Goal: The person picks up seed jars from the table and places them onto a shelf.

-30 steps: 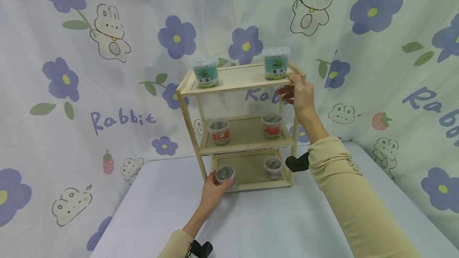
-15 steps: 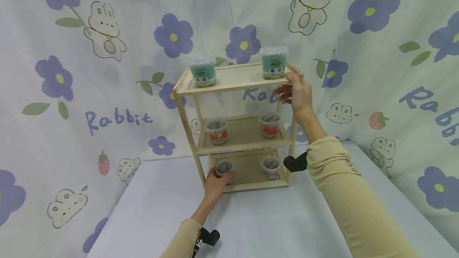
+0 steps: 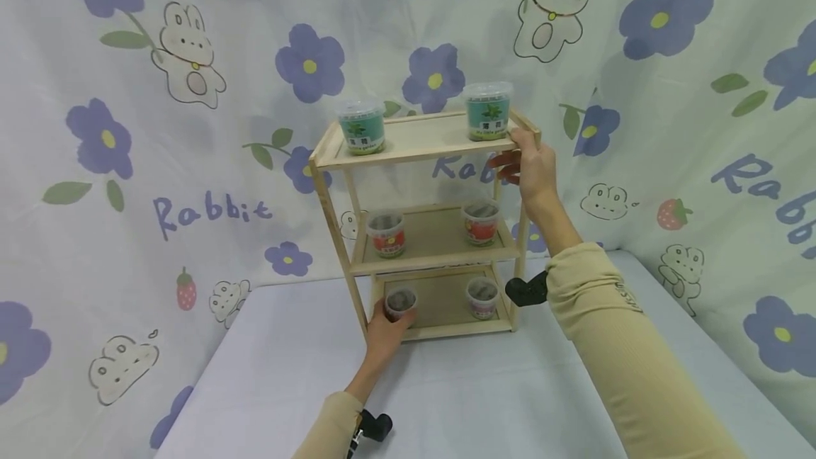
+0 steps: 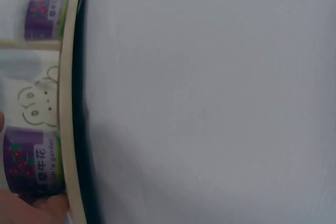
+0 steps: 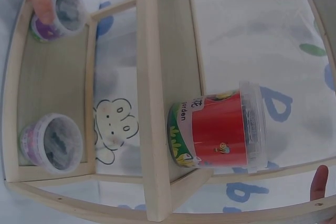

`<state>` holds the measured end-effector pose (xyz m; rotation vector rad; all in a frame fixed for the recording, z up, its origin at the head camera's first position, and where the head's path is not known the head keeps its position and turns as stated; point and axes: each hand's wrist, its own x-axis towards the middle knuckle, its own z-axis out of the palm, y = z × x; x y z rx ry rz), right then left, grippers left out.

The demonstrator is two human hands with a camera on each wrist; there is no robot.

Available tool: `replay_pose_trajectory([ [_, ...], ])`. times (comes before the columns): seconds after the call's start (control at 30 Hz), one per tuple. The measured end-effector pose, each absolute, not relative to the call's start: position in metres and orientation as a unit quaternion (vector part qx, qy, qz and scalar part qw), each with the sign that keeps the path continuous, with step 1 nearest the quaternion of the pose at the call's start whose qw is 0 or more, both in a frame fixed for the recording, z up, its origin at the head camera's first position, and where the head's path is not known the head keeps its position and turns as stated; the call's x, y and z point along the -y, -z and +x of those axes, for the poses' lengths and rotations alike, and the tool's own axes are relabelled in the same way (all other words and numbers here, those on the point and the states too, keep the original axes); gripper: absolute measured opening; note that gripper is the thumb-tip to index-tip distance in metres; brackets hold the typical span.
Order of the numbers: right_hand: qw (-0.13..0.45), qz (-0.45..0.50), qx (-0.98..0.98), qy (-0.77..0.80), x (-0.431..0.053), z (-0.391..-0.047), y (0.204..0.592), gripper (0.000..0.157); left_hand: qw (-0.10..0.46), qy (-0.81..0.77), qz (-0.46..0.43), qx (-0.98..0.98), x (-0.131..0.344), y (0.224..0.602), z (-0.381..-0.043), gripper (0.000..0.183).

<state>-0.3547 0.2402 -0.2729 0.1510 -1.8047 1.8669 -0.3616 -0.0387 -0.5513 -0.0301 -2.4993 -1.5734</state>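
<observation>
My left hand grips a small lidded plastic cup at the front left of the lowest shelf, thumb on one side and fingers on the other. In the left wrist view this cup shows a purple label with red flowers, its base at the shelf's front rail. My right hand holds the right front corner of a three-tier wooden shelf, thumb up at the top board and fingers below it. A matching purple-labelled cup stands at the lowest shelf's right end.
Two red-labelled cups stand on the middle shelf. Two teal-labelled cups sit at either end of the top board. The rack stands on a white-covered table before a patterned curtain.
My left hand has moved the purple-labelled cup farther back over the lowest shelf, then slightly right. My right hand keeps its hold on the top corner.
</observation>
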Motion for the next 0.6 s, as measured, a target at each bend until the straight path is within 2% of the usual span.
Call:
replay_pose_trajectory([
  [0.6,0.268,0.056,0.675,-0.685,-0.2412,-0.3537,0.2732,0.043,0.085,0.558,-0.014,0.826,0.0428,0.5478,-0.3518,0.092],
])
